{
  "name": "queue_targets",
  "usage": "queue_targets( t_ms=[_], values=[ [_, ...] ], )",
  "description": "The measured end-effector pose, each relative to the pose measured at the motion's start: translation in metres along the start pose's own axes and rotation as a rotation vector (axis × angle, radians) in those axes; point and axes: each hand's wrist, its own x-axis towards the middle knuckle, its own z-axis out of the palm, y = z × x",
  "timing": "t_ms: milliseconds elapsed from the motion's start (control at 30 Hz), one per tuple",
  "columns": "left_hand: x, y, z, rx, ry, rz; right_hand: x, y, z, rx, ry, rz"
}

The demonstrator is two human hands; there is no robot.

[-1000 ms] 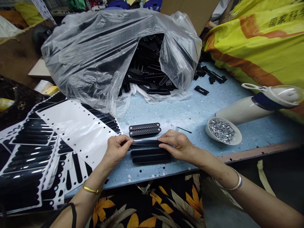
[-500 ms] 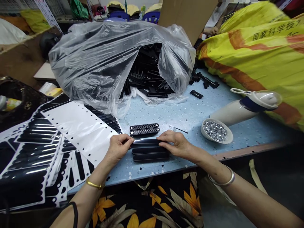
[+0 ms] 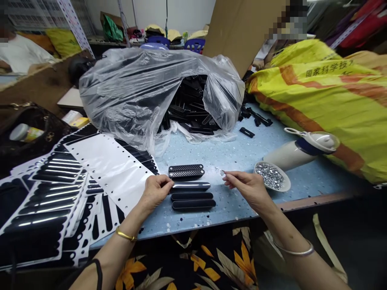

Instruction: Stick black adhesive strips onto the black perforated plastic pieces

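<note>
My left hand [image 3: 159,189] is closed in a pinch at the left end of a glossy black strip [image 3: 193,185] that lies on the blue table. Off to the right, my right hand [image 3: 243,183] has thumb and forefinger together on a thin dark stick [image 3: 223,172]; only its tip shows past the fingers. Just beyond the strip lie two black textured handle pieces [image 3: 186,171], side by side. Nearer to me are two smooth black handle-shaped pieces [image 3: 193,200], parallel to the strip.
A clear plastic bag [image 3: 130,92] of black parts stands at the back. Black strip sheets [image 3: 57,193] cover the left side. On the right are a bowl of small metal pieces [image 3: 272,177], a lying bottle [image 3: 281,155] and a yellow sack [image 3: 320,104]. A co-worker's white sleeve [image 3: 26,54] shows far left.
My right hand has left the glossy strip's right end and moved right to the thin stick, which it now pinches. My left hand stays at the strip's left end. The view has tilted up.
</note>
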Motion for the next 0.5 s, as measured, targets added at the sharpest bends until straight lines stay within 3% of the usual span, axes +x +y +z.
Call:
queue_targets(
  t_ms=[100, 200, 300, 400, 500],
  values=[
    [0.0, 0.0, 0.001, 0.041, 0.003, 0.043, -0.006, -0.002, 0.015, -0.082, -0.045, -0.038],
    [0.0, 0.001, 0.0, 0.116, -0.009, 0.089, -0.004, -0.008, 0.045, -0.348, -0.032, -0.117],
    [0.002, 0.001, 0.0, 0.152, -0.029, 0.103, 0.004, -0.013, 0.067, -0.563, -0.071, -0.082],
    [0.004, 0.004, 0.001, 0.158, -0.036, 0.087, 0.011, -0.017, 0.07, -0.558, -0.174, -0.113],
    [0.0, 0.015, 0.002, 0.181, -0.013, 0.084, 0.014, -0.02, 0.058, -0.501, -0.224, -0.196]
  ],
)
